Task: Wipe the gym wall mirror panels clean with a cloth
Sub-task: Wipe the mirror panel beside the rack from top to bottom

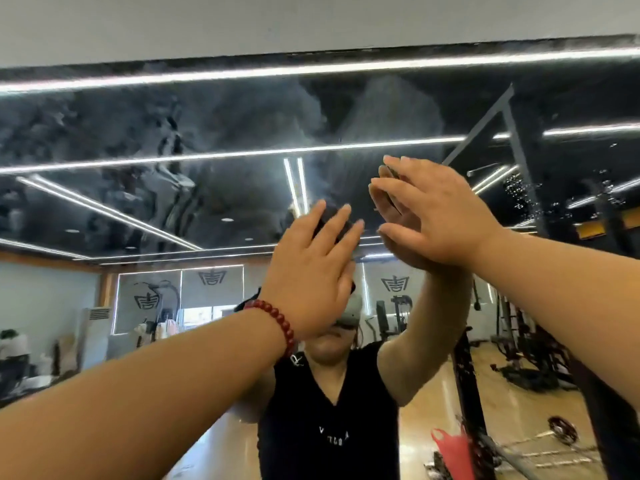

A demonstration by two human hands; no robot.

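Note:
The wall mirror (pixel 138 140) fills the view, and its upper part is covered in cloudy wet streaks. My right hand (pixel 440 216) lies flat against the glass with straight fingers, meeting its own reflection. My left hand (pixel 311 271), with a red bead bracelet (pixel 277 323) at the wrist, is raised lower and to the left, fingers straight and spread toward the glass. A dark patch shows between its fingers; I cannot tell whether that is a cloth or part of the reflection. No cloth is plainly visible.
The mirror's top edge (pixel 346 51) meets a white wall (pixel 311 19) above. Reflected in the glass are a person in a black top, ceiling light strips, gym machines, a dark rack (pixel 467 375) and a red item (pixel 450 452) at the lower right.

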